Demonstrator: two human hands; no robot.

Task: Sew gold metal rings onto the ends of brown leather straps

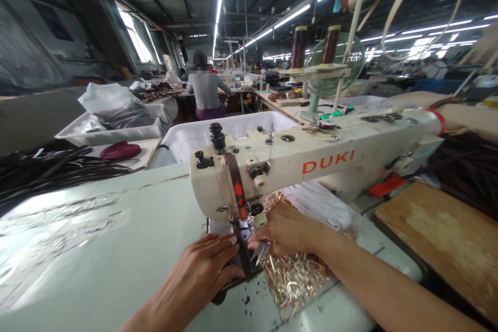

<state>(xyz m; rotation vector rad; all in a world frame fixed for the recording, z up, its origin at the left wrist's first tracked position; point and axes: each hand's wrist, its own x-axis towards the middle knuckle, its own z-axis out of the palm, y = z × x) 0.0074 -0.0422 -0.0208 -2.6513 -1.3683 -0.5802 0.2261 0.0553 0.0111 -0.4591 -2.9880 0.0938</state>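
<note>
A cream DUKI sewing machine (311, 161) stands on the pale green table (97, 238). A dark leather strap (243, 257) runs under its needle. My left hand (202, 270) lies on the strap just left of the needle, fingers pressed flat and together. My right hand (286, 228) is closed at the right of the needle and holds small metal snips (260, 253). Under the right hand lies a heap of several gold metal rings and buckles (295, 277).
White bins (202, 137) and a bagged bundle (112, 106) stand behind the machine. Dark straps (50, 168) pile at the left. A wooden board (447, 238) lies at the right. A green fan (330, 75) and thread spools (299, 46) stand beyond. Another person (206, 88) sits far back.
</note>
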